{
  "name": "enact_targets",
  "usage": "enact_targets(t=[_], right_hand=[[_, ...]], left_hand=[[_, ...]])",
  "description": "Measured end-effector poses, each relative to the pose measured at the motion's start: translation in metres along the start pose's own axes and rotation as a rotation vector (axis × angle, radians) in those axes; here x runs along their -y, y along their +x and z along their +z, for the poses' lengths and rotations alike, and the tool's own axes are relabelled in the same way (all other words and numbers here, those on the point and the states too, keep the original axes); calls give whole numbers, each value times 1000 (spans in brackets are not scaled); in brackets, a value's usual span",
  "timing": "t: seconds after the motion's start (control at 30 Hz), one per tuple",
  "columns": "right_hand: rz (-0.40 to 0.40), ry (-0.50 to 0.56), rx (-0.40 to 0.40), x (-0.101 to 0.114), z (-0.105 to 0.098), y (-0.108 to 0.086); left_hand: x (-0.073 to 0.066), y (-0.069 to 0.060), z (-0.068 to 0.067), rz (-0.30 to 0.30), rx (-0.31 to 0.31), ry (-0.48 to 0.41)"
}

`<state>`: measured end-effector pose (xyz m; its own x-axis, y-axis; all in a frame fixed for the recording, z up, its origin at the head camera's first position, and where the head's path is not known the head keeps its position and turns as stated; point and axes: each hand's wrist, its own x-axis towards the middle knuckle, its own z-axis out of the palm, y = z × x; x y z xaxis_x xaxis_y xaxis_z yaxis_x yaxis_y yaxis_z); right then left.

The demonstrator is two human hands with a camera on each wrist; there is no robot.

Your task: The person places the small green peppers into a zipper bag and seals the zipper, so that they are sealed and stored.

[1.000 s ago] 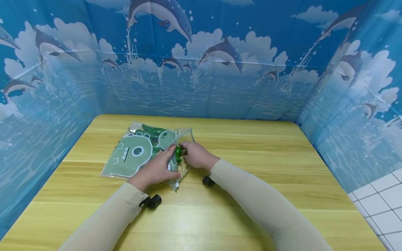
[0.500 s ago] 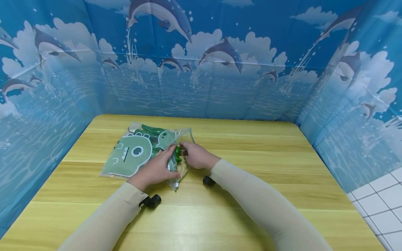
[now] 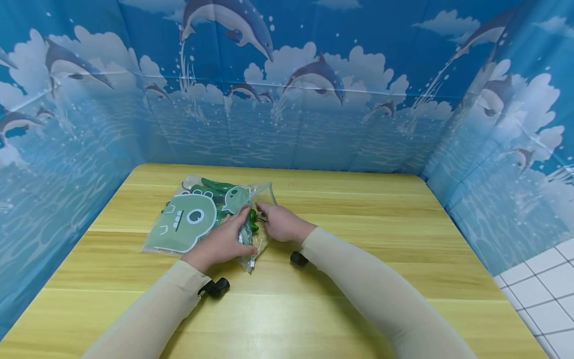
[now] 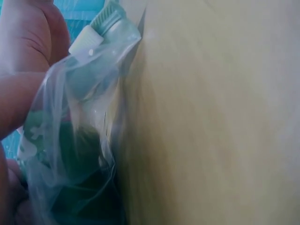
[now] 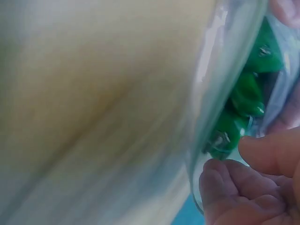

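Observation:
A clear zip-slider bag (image 3: 181,224) printed with a green one-eyed cartoon monster lies on the table, its mouth to the right. My left hand (image 3: 220,244) holds the mouth's upper edge between thumb and fingers. Shiny green peppers (image 5: 248,93) show inside the mouth, and a long green pepper-like piece (image 3: 217,185) lies deeper in the bag. At the mouth is my right hand (image 3: 282,222), thumb and fingertips apart beside the nearest green pepper (image 3: 253,220), with nothing seen between them. In the left wrist view, the slider (image 4: 86,40) sits near the left thumb.
The wooden table (image 3: 341,299) extends to the right and in front of the bag. A dolphin-print curtain (image 3: 291,124) stands around its back and sides. White floor tiles (image 3: 542,289) show at the lower right.
Both hands and the bag stay nearly in place. The right fingers have come slightly away from the green pepper, whose stem now shows between it and the hand.

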<state>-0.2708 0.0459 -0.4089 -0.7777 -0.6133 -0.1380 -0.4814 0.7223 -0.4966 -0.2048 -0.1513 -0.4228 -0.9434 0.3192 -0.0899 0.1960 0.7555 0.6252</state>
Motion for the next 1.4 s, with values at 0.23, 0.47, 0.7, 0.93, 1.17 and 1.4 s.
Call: enact_targets(t=[0.23, 0.47, 0.7, 0.93, 1.17, 1.4], right_hand=[[-38, 79, -67, -9, -14, -17], [-28, 163, -166, -23, -27, -33], [7, 147, -225, -34, -34, -42], [46, 86, -224, -41, -36, -48], [80, 62, -216, -46, -38, -52], [105, 109, -190, -51, -40, -57]], left_hand=[[-2, 0, 0, -11, 0, 16], [-4, 1, 0, -16, 2, 28], [-8, 1, -4, -15, 1, 54], [-10, 2, -6, -4, -6, 63], [-12, 1, -7, -1, -17, 79], [-13, 0, -8, 24, -35, 91]])
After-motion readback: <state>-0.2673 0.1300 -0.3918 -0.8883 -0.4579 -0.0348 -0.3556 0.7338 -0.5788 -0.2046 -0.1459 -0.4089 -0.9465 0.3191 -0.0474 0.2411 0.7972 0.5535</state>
